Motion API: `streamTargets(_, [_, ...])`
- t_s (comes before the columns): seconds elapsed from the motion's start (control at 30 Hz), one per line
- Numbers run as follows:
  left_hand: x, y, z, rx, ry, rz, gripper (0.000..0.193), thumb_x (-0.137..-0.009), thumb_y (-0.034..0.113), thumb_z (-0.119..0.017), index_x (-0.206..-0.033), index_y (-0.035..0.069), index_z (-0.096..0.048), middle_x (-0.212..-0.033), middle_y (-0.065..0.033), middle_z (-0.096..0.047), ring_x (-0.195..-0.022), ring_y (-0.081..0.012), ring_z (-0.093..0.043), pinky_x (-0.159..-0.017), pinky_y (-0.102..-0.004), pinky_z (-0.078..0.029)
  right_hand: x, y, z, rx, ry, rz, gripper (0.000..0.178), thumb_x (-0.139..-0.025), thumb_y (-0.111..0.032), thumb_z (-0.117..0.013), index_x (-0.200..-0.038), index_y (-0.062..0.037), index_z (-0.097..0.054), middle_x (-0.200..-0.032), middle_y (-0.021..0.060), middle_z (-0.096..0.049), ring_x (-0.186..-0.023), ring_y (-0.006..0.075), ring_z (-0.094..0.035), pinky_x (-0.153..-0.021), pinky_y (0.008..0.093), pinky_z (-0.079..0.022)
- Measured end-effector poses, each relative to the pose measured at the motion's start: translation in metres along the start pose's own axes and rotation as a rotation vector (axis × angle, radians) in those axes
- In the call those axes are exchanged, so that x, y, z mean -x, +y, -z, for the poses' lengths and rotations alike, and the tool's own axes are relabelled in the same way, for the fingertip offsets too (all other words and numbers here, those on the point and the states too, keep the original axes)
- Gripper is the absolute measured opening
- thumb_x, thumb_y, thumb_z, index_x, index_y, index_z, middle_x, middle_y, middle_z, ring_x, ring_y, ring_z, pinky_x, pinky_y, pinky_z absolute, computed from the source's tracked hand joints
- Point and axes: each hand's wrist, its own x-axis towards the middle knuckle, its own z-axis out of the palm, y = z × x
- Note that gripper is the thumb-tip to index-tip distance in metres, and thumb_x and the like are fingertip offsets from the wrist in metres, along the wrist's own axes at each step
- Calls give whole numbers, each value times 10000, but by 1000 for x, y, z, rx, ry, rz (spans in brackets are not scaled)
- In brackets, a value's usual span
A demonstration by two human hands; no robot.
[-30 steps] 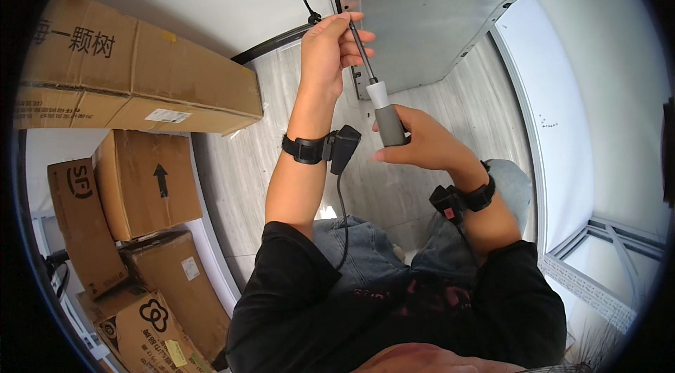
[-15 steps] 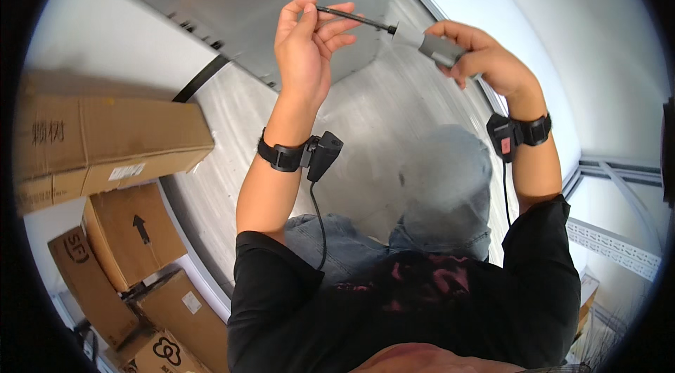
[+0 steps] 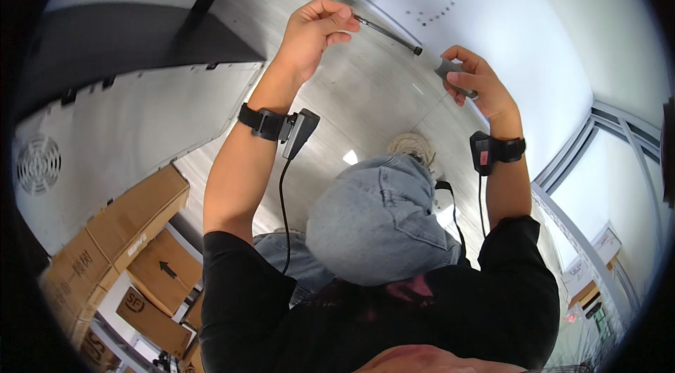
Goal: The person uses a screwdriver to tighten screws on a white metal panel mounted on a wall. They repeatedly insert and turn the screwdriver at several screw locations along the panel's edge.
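Note:
My right hand (image 3: 474, 81) is closed around the grey handle of a cordless-looking screwdriver (image 3: 460, 76). Its long dark shaft (image 3: 387, 30) runs up and left to my left hand (image 3: 320, 28). There my left thumb and forefinger pinch the tip, while the other fingers curl loosely. Whether a screw sits at that tip is hidden by the fingers. Beyond the shaft, several small dark screws or similar bits (image 3: 429, 16) lie scattered on a white surface (image 3: 492, 21).
At left stands a grey metal cabinet (image 3: 140, 109) with a round vent and a black edge. Cardboard boxes (image 3: 116, 225) are stacked at the lower left. A metal frame (image 3: 598, 134) stands at right. My raised knee (image 3: 380, 218) is below my hands, over the wood-look floor (image 3: 337, 102).
My view has swung to the right, bringing the scattered small pieces and the cabinet's vent into sight. Both hands keep their hold on the screwdriver. My knee now shows higher and clearer.

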Motion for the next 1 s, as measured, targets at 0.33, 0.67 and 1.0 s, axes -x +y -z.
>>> streamTargets(0.33, [-123,-74,-56,-536,119,-87,102,-809,63,-705,-905,27,-694,-827,-23,-662,-759,-78,-580,-674,-203,-464,-16,60,76,-316,287,10,222,-854,-142,-603,-1045,-65,-520,-676,39,-550,-544,95,-494,-486,237,-408])
streamTargets(0.67, [-144,-95,-78,-908,139,-111,145,-760,140,-719,-888,70,-719,-835,-48,-690,-752,-127,-629,-689,-262,-503,-36,73,77,-349,316,-21,237,-859,-143,-601,-1061,-60,-510,-684,50,-561,-543,108,-489,-494,257,-409])
streamTargets(1.0, [-139,-83,-51,-531,90,-34,207,-803,78,-683,-1010,58,-684,-843,-29,-644,-789,-111,-584,-712,-244,-487,-39,61,70,-323,303,-19,245,-863,-135,-592,-1082,-67,-507,-699,62,-565,-556,117,-493,-508,265,-409])
